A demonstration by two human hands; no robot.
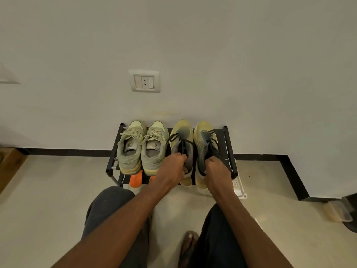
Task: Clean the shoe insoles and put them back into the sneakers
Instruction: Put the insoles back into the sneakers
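Two pairs of sneakers stand on the top shelf of a low black shoe rack (228, 144) against the wall. The right pair is yellow and grey with black laces. My left hand (172, 167) grips the collar of the left yellow sneaker (182, 132). My right hand (217, 170) grips the collar of the right yellow sneaker (204, 132). Their insoles are hidden by my hands. The left pair, pale green sneakers (143, 146), shows its insoles inside the openings.
Orange footwear (136, 180) pokes out from the rack's lower shelf. A white perforated item (238, 187) lies on the floor by the rack's right leg, and a clear plastic container (339, 211) sits at the far right. My knees and a foot fill the foreground.
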